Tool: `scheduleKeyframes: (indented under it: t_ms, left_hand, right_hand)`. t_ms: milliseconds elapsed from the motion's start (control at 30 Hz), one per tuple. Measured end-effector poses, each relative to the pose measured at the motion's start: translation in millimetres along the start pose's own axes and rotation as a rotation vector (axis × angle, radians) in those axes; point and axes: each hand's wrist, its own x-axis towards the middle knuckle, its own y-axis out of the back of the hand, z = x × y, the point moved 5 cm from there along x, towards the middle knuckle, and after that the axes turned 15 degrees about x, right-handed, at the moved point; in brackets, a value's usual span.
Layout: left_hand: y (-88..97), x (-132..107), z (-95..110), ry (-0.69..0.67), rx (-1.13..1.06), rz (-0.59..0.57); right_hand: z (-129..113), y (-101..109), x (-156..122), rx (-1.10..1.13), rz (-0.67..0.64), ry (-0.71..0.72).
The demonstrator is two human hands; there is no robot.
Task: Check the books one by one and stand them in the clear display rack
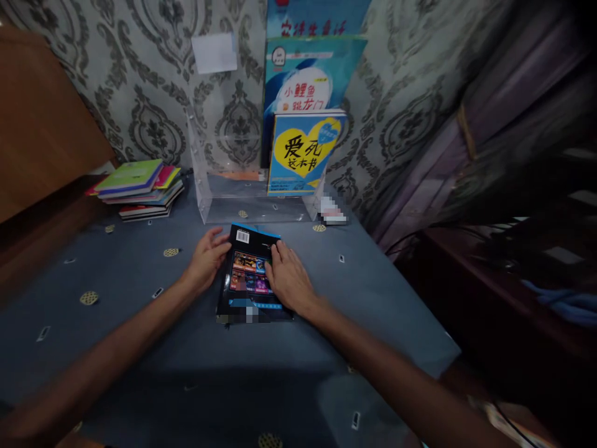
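A black book with a blue top edge lies on the table, its back cover up, showing a barcode and rows of small colourful pictures. My right hand rests flat across the right side of the cover, fingers stretched out. At the left edge is my left hand, fingers apart, with the tips at or just beside the book's side. Behind it stands a clear acrylic rack. A blue book with a yellow heart leans upright in its right part, in front of taller blue-green books.
A stack of books sits at the back left of the blue patterned tablecloth. A small blurred item lies right of the rack. The table's right edge borders a dark piece of furniture and a curtain.
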Motion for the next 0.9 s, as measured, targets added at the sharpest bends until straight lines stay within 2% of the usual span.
scheduleKeyframes:
  t_ms: [100, 167, 233, 300, 433, 467, 533, 600, 667, 733, 767, 800, 833, 900]
  left_hand:
    - [-23.1, -9, -5, 0.211, -0.115, -0.132]
    - [-32.3, -14, -7, 0.209, -0.092, -0.193]
    - [-33.8, -15, -5, 0.108, -0.049, -0.175]
    - [-32.7, -11, 2, -0.057, 0.023, -0.132]
    - [-31.8, 4, 26, -0.364, 0.185, -0.062]
    - [-31.2, 8, 31, -0.400, 0.212, -0.058]
    - [-28.9, 17, 40, -0.393, 0.228, -0.091]
    - [-26.9, 24, 41, -0.286, 0.207, -0.213]
    - [-26.6, 28, 36, -0.143, 0.191, -0.415]
    - [-25.5, 28, 30, -0.060, 0.221, -0.591]
    - [-24.1, 28, 28, -0.058, 0.266, -0.632]
    - [-22.1, 29, 26, -0.088, 0.340, -0.623]
    - [-19.8, 30, 27, -0.151, 0.447, -0.557]
    - [-18.5, 27, 33, -0.341, 0.724, -0.327]
  right_hand:
    - [-3, 3, -3, 0.037, 0.016, -0.023]
    - [-4, 5, -4, 0.077, 0.026, -0.034]
    - [0, 6, -4, 0.146, 0.048, -0.047]
    - [9, 8, 0, 0.271, 0.111, -0.061]
    - [36, 17, 14, 0.715, 0.300, -0.098]
    - [41, 18, 17, 0.867, 0.301, -0.121]
    - [47, 17, 22, 1.181, 0.206, -0.176]
    - [45, 14, 22, 1.432, 0.043, -0.241]
    - [40, 14, 18, 1.574, -0.084, -0.305]
    - [36, 16, 16, 1.638, -0.126, -0.354]
    - [34, 17, 16, 1.646, -0.128, -0.365]
    - [33, 18, 18, 1.631, -0.120, -0.376]
    - [33, 19, 20, 1.601, -0.109, -0.394]
    - [34, 18, 26, 1.531, -0.097, -0.440]
